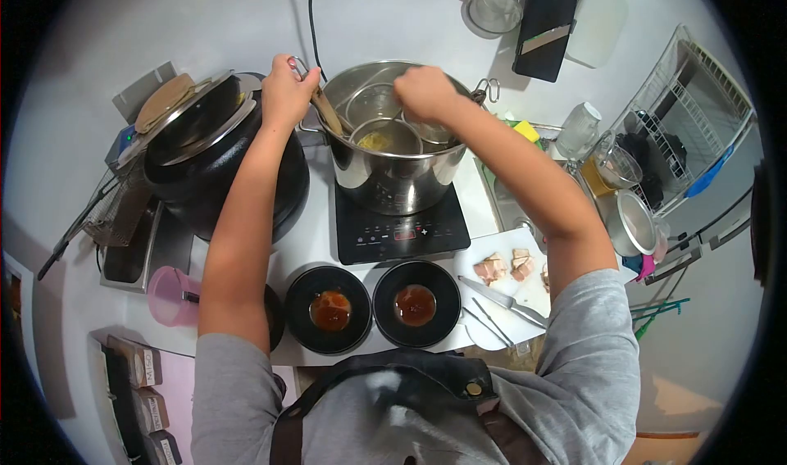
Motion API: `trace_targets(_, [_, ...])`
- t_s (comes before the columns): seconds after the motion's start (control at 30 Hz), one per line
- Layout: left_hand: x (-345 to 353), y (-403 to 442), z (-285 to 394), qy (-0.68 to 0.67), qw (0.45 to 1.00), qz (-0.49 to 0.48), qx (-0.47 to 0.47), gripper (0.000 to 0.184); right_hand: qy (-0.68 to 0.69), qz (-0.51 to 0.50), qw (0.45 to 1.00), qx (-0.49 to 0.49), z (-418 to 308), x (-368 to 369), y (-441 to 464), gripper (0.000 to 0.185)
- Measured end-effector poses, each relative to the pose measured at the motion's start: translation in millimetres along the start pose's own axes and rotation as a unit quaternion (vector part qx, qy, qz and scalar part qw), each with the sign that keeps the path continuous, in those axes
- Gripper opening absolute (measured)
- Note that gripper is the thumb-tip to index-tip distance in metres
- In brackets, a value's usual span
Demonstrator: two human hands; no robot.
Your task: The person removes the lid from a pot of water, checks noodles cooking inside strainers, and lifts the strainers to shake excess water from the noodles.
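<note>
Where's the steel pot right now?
In the head view, the steel pot stands at upper centre on the black induction cooker, beyond the two black bowls, with the big black pot to its left.

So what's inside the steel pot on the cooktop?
Metal baskets sit inside the steel pot; the front one holds something yellowish. The right hand covers part of the interior, and anything beneath the baskets is hidden.

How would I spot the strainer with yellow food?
Find the steel pot on the black cooktop. Inside, by the front rim, is the round strainer. It shows yellow food and sits closer to the viewer than the rear strainer.
</note>
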State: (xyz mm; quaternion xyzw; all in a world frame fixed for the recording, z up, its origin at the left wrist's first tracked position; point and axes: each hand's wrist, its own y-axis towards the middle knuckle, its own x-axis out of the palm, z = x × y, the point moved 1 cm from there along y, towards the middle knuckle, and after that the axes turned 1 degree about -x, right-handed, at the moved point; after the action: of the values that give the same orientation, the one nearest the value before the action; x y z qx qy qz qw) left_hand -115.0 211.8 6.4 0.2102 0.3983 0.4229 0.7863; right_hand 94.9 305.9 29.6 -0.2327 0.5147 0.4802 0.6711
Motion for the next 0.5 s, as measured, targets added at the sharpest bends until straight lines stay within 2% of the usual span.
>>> trace_targets(0.1, [1.1,-1.1,-0.3,0.004,1.0,0.003,0.002,0.047,-0.038,-0.083,0.995,-0.051,-21.2,33.8,4.7,0.015])
trace_targets(0.2, [-0.2,0.2,0.8,0.004,1.0,-0.001,-0.003,0.047,0.042,-0.107,0.993,-0.038,-16.6,27.0,15.4,0.019])
trace_targets(0.3, [-0.4,-3.1,0.8,-0.009,1.0,0.002,0.01,0.049,-0.032,-0.135,0.989,-0.05,-20.3,37.9,19.4,0.022])
trace_targets(0.33, [-0.4,-2.4,1.2,-0.003,1.0,-0.002,0.012,0.049,0.0,-0.114,0.993,-0.043,-20.7,42.3,22.5,0.023])
trace_targets(0.4, [-0.5,-0.8,0.5,0.005,1.0,0.0,0.018,0.05,-0.028,-0.139,0.99,-0.019,-8.5,0.8,22.3,0.024])
trace_targets(0.43, [-0.5,-1.1,0.2,0.005,1.0,0.004,0.012,0.05,-0.051,-0.113,0.992,0.03,0.7,-23.3,23.4,0.024])
trace_targets(0.47, [-0.3,-1.3,0.4,0.008,1.0,0.003,0.012,0.05,-0.09,-0.047,0.993,0.062,9.9,-47.7,16.7,0.022])
trace_targets(0.5, [0.1,-1.3,0.3,0.012,1.0,0.0,0.014,0.05,-0.111,-0.058,0.987,0.096,20.9,-63.8,17.6,0.02])
